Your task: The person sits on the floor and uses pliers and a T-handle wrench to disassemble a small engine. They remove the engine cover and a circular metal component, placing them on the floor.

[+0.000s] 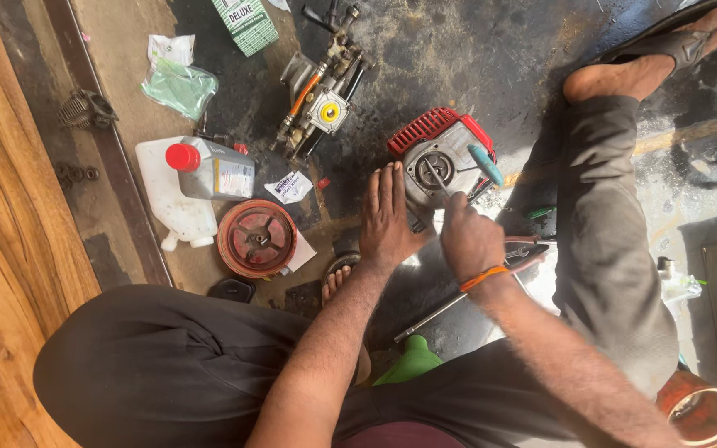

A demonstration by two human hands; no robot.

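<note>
Grey oil bottle (217, 168); red pulley wheel (256, 238); carburettor assembly (323, 93); green box (246, 25).

Bright daylight from the right, glare on floor, soft shadows, edges perhaps slightly distorted, mostly sharp

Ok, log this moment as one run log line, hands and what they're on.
left hand: flat beside small engine | right hand: gripping screwdriver, tip at engine's round centre | grey bottle, red round cover on floor
</note>
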